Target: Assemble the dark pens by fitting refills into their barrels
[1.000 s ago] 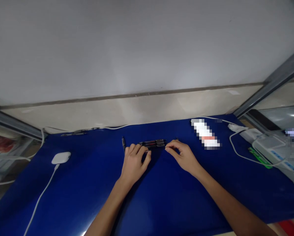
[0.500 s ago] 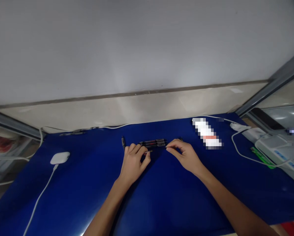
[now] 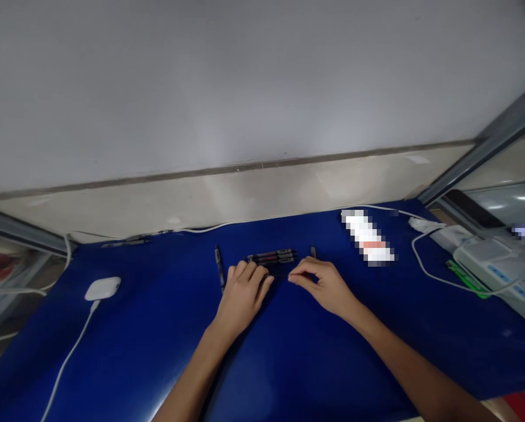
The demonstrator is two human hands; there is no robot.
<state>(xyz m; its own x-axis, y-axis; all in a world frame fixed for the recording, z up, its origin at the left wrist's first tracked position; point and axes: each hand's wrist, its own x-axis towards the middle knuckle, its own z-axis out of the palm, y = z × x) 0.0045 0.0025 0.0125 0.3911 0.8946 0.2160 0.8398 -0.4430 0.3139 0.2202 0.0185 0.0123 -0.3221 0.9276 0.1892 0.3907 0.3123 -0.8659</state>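
My left hand (image 3: 244,288) is closed low over the blue tabletop, its fingers wrapped around a slim pen that is mostly hidden. A thin dark end shows faintly beside the thumb. Facing it, my right hand (image 3: 324,284) pinches thumb and forefinger together on something too small to make out. Just beyond both hands, several dark pens (image 3: 273,256) lie side by side, one with a reddish barrel. Left of my left hand a single dark pen (image 3: 219,266) points away from me. Another dark pen (image 3: 313,252) is partly hidden behind my right hand.
A white earbud case (image 3: 103,289) with a cable lies on the left of the blue table (image 3: 157,334). A blurred-out phone-like object (image 3: 368,236) is at right. Further right are a green item (image 3: 468,279) and a white power strip (image 3: 504,269). A wall borders the back.
My right hand has moved slightly left and nearer to me, closer to my left hand. More of the single left pen and the right-hand pen now shows. The view has shifted slightly.
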